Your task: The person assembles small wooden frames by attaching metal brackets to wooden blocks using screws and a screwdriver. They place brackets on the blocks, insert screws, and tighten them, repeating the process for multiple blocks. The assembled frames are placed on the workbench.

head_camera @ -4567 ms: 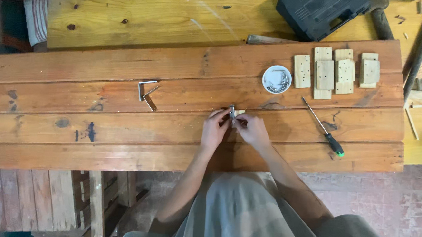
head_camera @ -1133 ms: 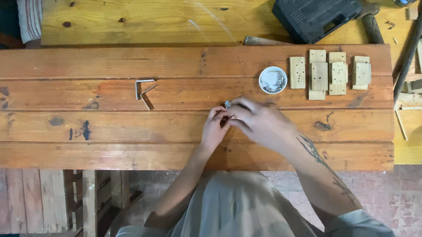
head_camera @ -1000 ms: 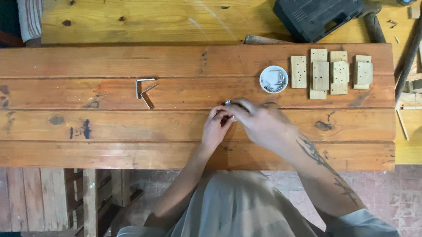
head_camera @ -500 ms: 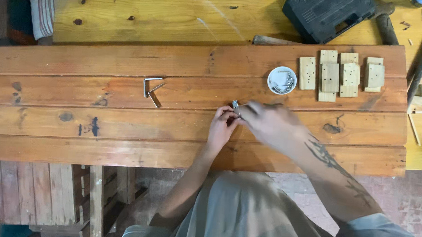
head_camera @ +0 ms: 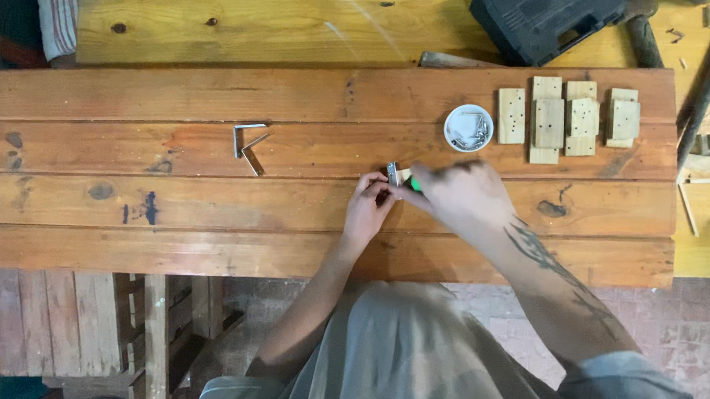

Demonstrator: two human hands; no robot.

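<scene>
Hands meet mid-bench: our left hand (head_camera: 368,208) pinches a small metal bracket (head_camera: 393,174) upright on the plank, our right hand (head_camera: 454,193) grips a green-handled screwdriver (head_camera: 412,182) there; fastening seems underway, needing steady pressure.

The right hand (head_camera: 462,196) was smeared by motion, so its fingers could not be told apart. It covered most of a tool with a green bit (head_camera: 413,183), whose kind stayed unclear. The small metal piece (head_camera: 393,174) between the hands was too small to make out, and the left hand (head_camera: 368,209) hid its lower end. The contents of the white dish (head_camera: 469,128) were too fine to tell. The dark case (head_camera: 547,21) was cut off by the top edge.
</scene>
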